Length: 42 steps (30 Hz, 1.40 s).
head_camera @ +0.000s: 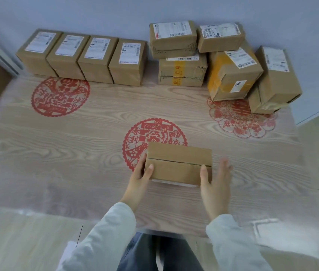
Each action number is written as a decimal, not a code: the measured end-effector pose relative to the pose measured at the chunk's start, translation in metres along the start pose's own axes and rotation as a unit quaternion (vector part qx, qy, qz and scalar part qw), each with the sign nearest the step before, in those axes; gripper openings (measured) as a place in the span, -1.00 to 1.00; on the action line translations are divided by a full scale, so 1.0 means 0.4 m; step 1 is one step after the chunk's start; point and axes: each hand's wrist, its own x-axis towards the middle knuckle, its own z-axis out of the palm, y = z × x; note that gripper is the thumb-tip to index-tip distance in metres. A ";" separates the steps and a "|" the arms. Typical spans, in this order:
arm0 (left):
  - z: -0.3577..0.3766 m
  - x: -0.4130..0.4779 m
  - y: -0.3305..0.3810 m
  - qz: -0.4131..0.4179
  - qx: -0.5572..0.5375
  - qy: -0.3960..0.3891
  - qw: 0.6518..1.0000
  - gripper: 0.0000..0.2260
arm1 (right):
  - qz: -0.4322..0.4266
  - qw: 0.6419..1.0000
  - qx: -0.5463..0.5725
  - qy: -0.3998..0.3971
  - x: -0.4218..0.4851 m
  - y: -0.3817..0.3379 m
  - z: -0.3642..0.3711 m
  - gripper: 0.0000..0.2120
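A small brown cardboard box (pixel 178 163) sits near the front middle of the wooden table (pixel 66 163), its taped seam facing up and a white label edge showing underneath. My left hand (pixel 138 179) grips the box's left end, thumb on the near face. My right hand (pixel 216 184) is at the right end with its thumb on the near face; its straight fingers are blurred and spread just off the box's side.
A neat row of several labelled boxes (pixel 82 57) lines the back left by the wall. A loose pile of labelled boxes (pixel 221 61) stands at the back right. Red paper-cut designs (pixel 60 95) lie under the table's clear cover. Floor lies to the right.
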 end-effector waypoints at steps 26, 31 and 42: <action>0.007 0.052 -0.026 0.011 -0.012 -0.025 1.000 -0.65 | -0.347 0.883 -0.315 0.003 0.090 -0.066 0.109 -0.42; 0.008 0.055 -0.033 0.018 -0.018 -0.028 0.999 -0.65 | -0.342 0.884 -0.318 0.002 0.094 -0.068 0.113 -0.44; 0.003 0.057 -0.042 0.023 -0.016 -0.041 0.999 -0.71 | -0.349 0.887 -0.302 0.021 0.095 -0.071 0.111 -0.47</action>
